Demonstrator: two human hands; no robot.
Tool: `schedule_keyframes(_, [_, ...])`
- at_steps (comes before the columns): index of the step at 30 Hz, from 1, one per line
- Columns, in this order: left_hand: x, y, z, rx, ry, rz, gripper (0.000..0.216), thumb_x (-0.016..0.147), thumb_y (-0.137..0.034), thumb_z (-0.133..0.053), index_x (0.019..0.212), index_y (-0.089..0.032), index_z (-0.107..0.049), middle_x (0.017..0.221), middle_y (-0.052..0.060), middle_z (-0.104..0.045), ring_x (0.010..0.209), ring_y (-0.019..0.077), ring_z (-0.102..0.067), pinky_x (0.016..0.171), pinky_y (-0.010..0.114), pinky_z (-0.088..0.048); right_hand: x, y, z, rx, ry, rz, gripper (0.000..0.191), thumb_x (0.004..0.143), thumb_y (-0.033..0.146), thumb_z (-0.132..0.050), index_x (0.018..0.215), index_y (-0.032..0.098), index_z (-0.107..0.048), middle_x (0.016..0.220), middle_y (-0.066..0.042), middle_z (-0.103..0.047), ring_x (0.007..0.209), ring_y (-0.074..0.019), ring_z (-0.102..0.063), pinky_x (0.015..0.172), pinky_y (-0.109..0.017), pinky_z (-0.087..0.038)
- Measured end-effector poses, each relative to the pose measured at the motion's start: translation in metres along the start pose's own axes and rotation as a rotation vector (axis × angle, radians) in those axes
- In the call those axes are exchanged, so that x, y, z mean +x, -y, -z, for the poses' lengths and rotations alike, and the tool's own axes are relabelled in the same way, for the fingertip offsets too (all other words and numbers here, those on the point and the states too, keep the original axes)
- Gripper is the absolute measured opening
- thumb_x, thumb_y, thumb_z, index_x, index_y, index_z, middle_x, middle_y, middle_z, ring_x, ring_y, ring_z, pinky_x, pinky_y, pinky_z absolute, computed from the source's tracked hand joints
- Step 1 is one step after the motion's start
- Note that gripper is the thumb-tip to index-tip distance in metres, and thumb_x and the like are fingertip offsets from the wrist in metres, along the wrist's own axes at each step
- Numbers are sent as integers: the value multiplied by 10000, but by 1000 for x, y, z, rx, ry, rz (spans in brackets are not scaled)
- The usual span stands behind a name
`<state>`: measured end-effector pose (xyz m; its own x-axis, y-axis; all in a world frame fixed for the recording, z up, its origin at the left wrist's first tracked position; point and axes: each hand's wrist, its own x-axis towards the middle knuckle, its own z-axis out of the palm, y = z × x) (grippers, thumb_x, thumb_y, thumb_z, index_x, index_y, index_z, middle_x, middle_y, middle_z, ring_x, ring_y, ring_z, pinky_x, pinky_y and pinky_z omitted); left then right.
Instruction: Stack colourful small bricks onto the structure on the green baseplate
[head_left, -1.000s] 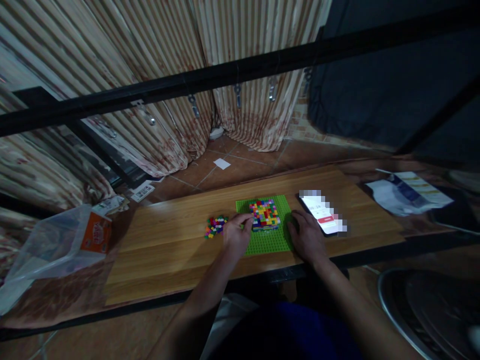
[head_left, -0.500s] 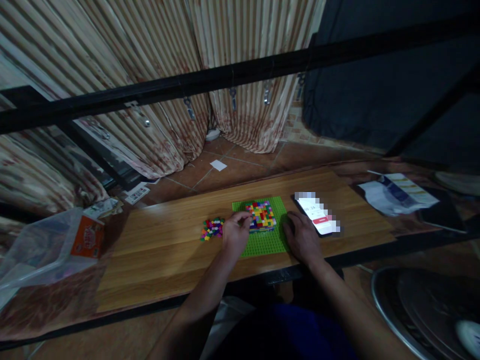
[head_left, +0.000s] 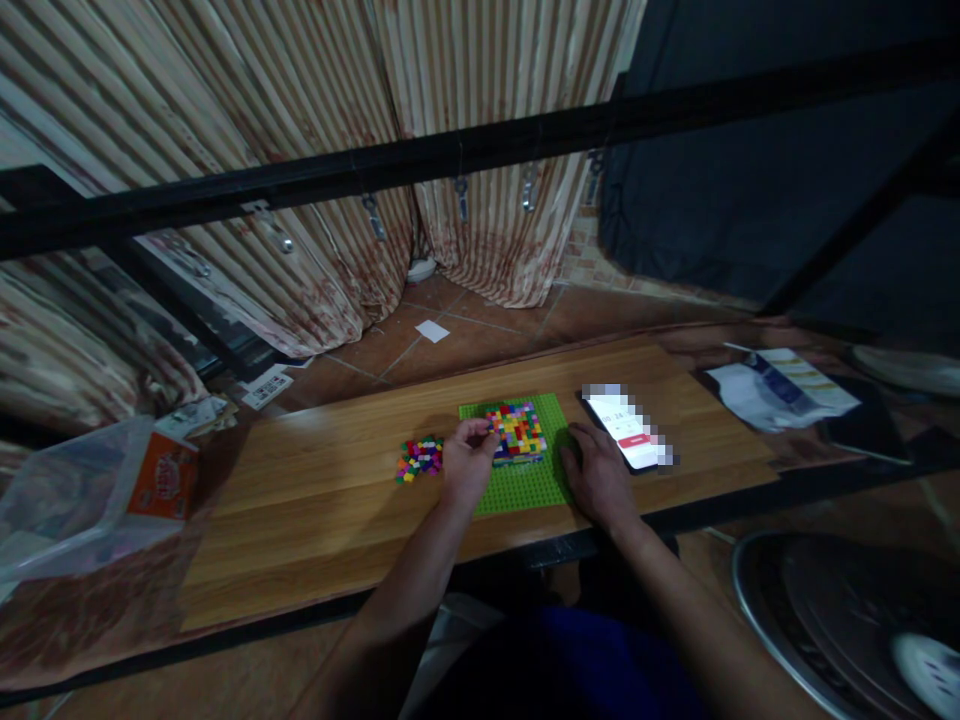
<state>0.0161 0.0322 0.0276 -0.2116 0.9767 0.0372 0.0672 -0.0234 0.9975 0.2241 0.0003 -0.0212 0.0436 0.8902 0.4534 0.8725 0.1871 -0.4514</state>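
A multicoloured block of small toy bricks (head_left: 519, 432) stands on a green studded baseplate (head_left: 517, 492). At the block's left side is my left hand (head_left: 466, 468), its thumb and fingertips drawn together in a pinch; whatever lies between them is too small to make out. Just left of that hand, a pile of loose bricks (head_left: 420, 457) in many colours lies on the wooden board. My right hand (head_left: 600, 475) rests at the baseplate's right edge, fingers loosely bent and apart, holding nothing visible.
A phone (head_left: 628, 430) with a lit screen lies right of my right hand. The wooden board (head_left: 300, 500) spans the table. A clear plastic bin (head_left: 75, 490) stands at the far left, papers (head_left: 784, 388) at the right. A dark metal bar (head_left: 420, 160) crosses behind.
The view has shifted slightly, so everything sits a little further left. My left hand stays at the block's left side, its fingertips slightly changed in pose. My right hand keeps its place.
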Motion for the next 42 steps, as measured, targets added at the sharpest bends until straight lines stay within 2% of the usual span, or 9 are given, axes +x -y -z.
schedule_keyframes(6, [-1, 2, -5, -31, -68, 35, 122, 658, -152, -684, 778, -168, -663, 684, -23, -656, 653, 113, -611, 655, 225, -487, 0, -1, -1, 3, -3, 0, 366, 945, 353, -463, 1201, 136, -607, 1242, -163, -617, 1177, -296, -525, 1043, -477, -437])
schedule_keyframes(15, [-1, 6, -8, -117, -136, 143, 147, 601, -187, -732, 739, -171, -684, 622, -40, -639, 587, 104, -575, 586, 216, -431, 0, -2, -3, -5, -6, 12, 367, 947, 362, -456, 1201, 144, -605, 1239, -156, -618, 1164, -292, -531, 1028, -472, -443])
schedule_keyframes(20, [-4, 6, -8, -225, -123, 172, 163, 587, -196, -757, 727, -174, -676, 637, -36, -649, 615, 113, -593, 616, 228, -453, 0, -3, -3, -4, -13, 6, 362, 948, 360, -456, 1191, 141, -611, 1231, -163, -620, 1169, -296, -530, 1026, -472, -445])
schedule_keyframes(26, [-7, 6, -5, -285, -95, 139, 190, 584, -210, -762, 751, -170, -683, 668, -34, -647, 647, 108, -591, 669, 236, -464, 0, -3, -2, -3, -17, 14, 357, 944, 359, -460, 1182, 142, -616, 1223, -153, -625, 1151, -293, -538, 1020, -472, -452])
schedule_keyframes(42, [-7, 2, -7, -242, -132, 205, 164, 575, -134, -687, 733, -179, -685, 684, -24, -666, 660, 130, -606, 665, 245, -468, -1, -4, -2, -2, -4, 12, 371, 951, 375, -456, 1195, 143, -613, 1223, -158, -628, 1170, -290, -535, 1011, -467, -452])
